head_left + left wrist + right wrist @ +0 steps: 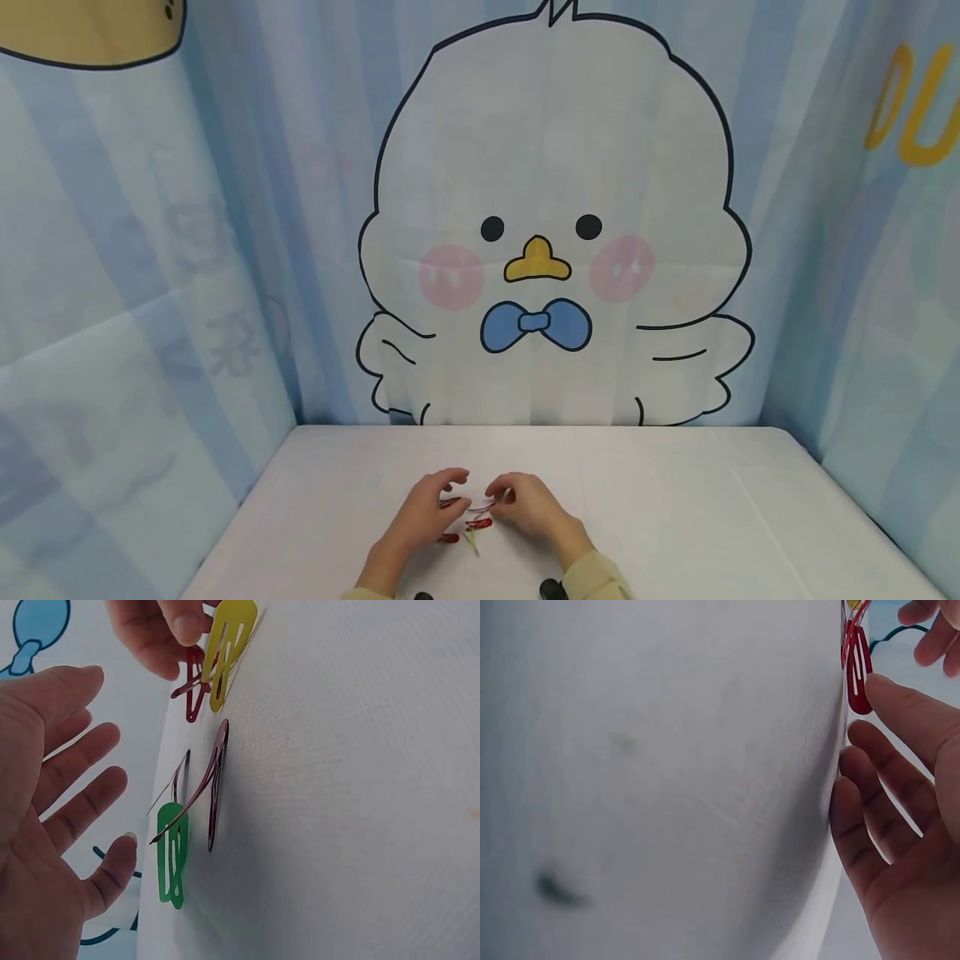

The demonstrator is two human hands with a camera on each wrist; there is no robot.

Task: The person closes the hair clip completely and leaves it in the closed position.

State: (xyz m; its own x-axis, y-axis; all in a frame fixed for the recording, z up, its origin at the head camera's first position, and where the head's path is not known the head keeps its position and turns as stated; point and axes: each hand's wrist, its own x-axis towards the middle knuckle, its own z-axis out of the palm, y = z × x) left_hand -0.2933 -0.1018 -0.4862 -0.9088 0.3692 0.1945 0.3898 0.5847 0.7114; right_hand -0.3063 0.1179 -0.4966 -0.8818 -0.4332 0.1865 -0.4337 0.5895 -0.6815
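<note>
My left hand (422, 515) is held over the table with loosely spread fingers and nothing between them. Below it, the left wrist view shows a green snap hair clip (173, 855) and a dark red hair clip (217, 769) with its two parts sprung apart. My right hand (528, 506) pinches the end of a red hair clip (860, 682) between thumb and index finger. A yellow hair clip (229, 645) overlaps that red one in the left wrist view. Another red clip (448, 538) lies beside my left wrist.
The white table (720, 517) reaches back to a curtain (547, 150) printed with a duck. Two dark round objects are at the bottom edge of the head view, one of them (552, 589) by the right sleeve (596, 577).
</note>
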